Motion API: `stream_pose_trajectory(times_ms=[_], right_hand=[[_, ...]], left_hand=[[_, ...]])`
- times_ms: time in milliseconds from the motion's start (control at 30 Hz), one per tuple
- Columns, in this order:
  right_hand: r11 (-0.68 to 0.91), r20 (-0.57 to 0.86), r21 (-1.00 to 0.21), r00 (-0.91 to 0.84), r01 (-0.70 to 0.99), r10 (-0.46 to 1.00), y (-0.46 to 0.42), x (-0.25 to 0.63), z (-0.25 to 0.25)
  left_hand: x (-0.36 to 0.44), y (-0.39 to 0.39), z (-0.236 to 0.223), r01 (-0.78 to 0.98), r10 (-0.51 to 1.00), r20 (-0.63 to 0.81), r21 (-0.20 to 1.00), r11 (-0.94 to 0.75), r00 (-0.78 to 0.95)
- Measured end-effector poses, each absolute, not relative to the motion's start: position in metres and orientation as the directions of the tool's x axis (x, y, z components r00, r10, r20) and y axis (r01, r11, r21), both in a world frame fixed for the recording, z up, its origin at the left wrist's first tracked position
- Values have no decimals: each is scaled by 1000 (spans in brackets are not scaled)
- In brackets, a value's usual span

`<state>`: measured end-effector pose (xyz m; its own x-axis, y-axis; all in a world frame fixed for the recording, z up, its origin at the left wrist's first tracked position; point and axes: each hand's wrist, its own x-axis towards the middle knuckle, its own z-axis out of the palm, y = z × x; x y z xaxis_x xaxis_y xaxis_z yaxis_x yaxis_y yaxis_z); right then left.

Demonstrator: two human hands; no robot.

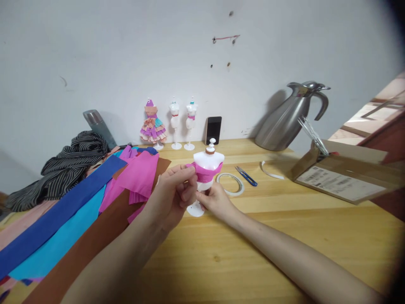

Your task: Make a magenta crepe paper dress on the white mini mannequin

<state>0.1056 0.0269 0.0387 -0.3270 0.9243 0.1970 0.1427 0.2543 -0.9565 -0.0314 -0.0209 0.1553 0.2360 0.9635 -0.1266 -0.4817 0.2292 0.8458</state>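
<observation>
A small white mannequin (207, 159) stands on the wooden table in front of me, with a brown band around its neck. A strip of pink crepe paper (209, 173) wraps across its chest. My left hand (179, 183) pinches the strip's left end beside the mannequin. Lower down, my right hand (218, 200) is closed around the mannequin's stem, just above its round white base (195, 209). Behind my right hand lie a roll of white tape (242, 185) and blue thread snips (247, 175).
Crepe paper strips (79, 202) in several colours cover the left side, beside a striped cloth (74, 164). Along the wall stand a dressed mannequin (152, 126), two barer mannequins (190, 122) and a phone (214, 130). A steel jug (284, 120) and cardboard box (344, 173) are at right.
</observation>
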Motion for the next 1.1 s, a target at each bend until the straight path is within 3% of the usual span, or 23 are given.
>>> stream_pose_trajectory(times_ms=[133,200,267,367,433,500,633,1100], right_hand=[[252,192,-955,-319,159,928,27,105,40],[251,188,-952,-315,174,930,26,106,41],[251,182,-949,-319,190,930,26,106,44],[246,169,-949,-340,198,925,25,106,45],[247,167,-948,-349,200,922,25,106,45],[251,166,-946,-358,206,919,25,105,44],[250,162,-943,-356,219,920,25,104,43],[241,153,-947,-359,213,920,25,103,42]], left_hand=[[-29,-20,151,-466,993,-90,878,113,72],[-31,-18,147,-394,995,60,915,-84,-73],[-35,-14,144,-216,930,334,907,-361,-151],[-44,-8,144,135,675,738,670,-730,-17],[-49,-5,146,290,512,852,464,-837,115],[-53,-4,148,365,439,876,349,-863,199],[-55,-2,148,411,386,875,250,-877,291],[-54,-3,153,449,414,853,249,-858,317]])
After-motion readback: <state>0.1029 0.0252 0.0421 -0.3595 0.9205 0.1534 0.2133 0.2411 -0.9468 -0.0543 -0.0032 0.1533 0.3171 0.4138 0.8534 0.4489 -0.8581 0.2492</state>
